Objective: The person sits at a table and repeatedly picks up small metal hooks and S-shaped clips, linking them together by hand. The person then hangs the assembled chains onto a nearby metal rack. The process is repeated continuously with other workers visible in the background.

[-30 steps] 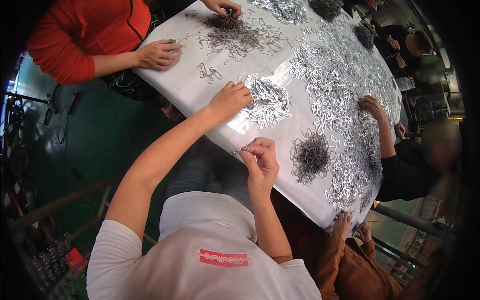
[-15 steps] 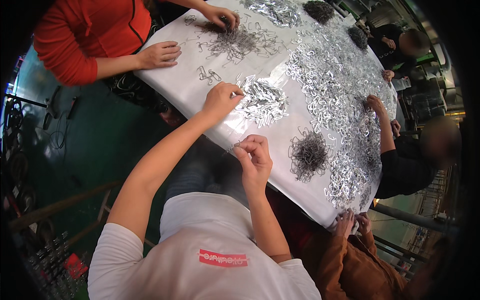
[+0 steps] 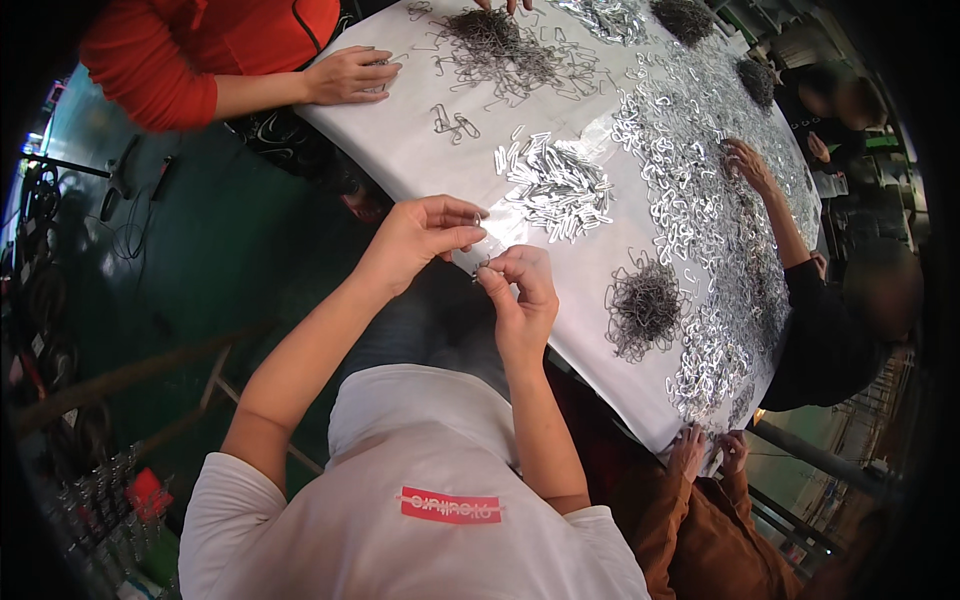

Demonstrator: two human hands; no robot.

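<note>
My left hand (image 3: 425, 240) is closed in a pinch at the near edge of the white-covered table (image 3: 590, 335), with a small shiny metal piece (image 3: 479, 222) at its fingertips. Close beside it, my right hand (image 3: 524, 298) pinches a small bent wire piece (image 3: 481, 268) between thumb and forefinger. The fingertips of both hands face each other with a narrow gap between. Just beyond them lies a heap of short, shiny silver metal strips (image 3: 560, 190). Right of my right hand sits a tangled pile of dark bent wire pieces (image 3: 645, 305).
A wide spread of silver hook-like pieces (image 3: 690, 210) covers the table's right side. Another wire pile (image 3: 510, 55) lies far left by a person in a red top (image 3: 240, 45). Other people's hands work at the right edge. A few loose wire pieces (image 3: 455, 123) lie nearby.
My left hand has moved from the strip heap back toward my right hand, carrying a small metal piece. The red-sleeved person's hand over the wire pile has shifted toward the upper edge.
</note>
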